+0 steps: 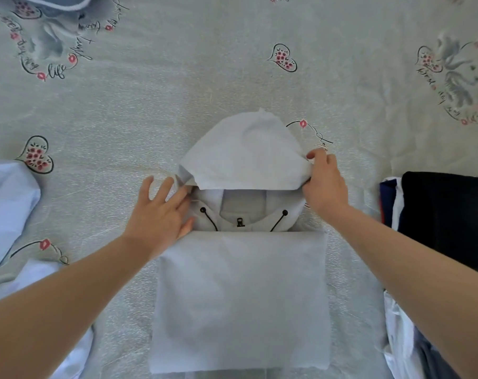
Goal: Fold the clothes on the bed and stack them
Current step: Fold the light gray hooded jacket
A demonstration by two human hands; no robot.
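Folded hoodie [240, 299] on the bed [177, 99], lying at the middle of the near edge, body already folded into a rectangle with its long axis running from you toward the far edge. The hood [240, 154] projects beyond the rectangle's far side, spread flat, its opening facing you and the collar, zip pull and two drawcords showing beneath it.

Your right hand [324, 184] pinches the hood's right rim, thumb and fingers curled round the cloth. Your left hand [161, 214] lies flat with fingers spread, touching the hoodie at the hood's left base; it holds nothing.

The hood lies beyond both hands, so the likely fold runs back toward you, over the collar and onto the rectangle. The right hand already has the rim; the left is just beside the opposite rim and would need to take it for an even fold.

A dark stack [448, 214] sits by the right edge, nearer your right hand. Loose pale clothes [8, 203] lie at the left edge.
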